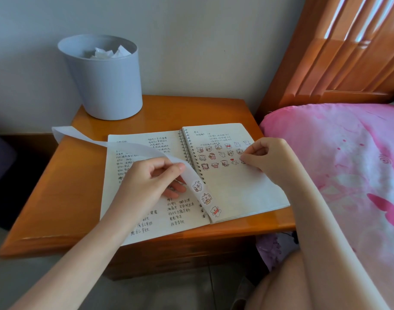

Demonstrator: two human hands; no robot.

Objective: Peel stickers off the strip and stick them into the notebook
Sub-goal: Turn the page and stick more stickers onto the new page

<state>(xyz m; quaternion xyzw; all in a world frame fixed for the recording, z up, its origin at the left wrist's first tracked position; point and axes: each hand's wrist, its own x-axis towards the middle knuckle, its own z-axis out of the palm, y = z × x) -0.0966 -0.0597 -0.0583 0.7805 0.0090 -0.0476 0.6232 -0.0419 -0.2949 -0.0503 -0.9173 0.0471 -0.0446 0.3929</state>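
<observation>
Bare forearms reach in from the near edge over the orange wooden nightstand [79,175]. On the left, the left hand [151,177] pinches the long white paper strip [147,148], thumb and fingers clamped on it above the open spiral-bound notebook [236,191]. Farther right, the right hand [261,155] closes thumb and forefinger on a small cartoon sticker [243,161], setting it at the third row's right end. About three rows look filled. Three unpeeled stickers [206,198] remain on the strip's near end, so the task seems mostly done.

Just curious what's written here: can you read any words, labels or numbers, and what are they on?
None legible.
Left page of the notebook: handwritten lines, too blurred to read.
Right page: handwritten lines at top, too small to read.
Stickers on the strip: cartoons, no words visible.
Bin: no label visible.
</observation>
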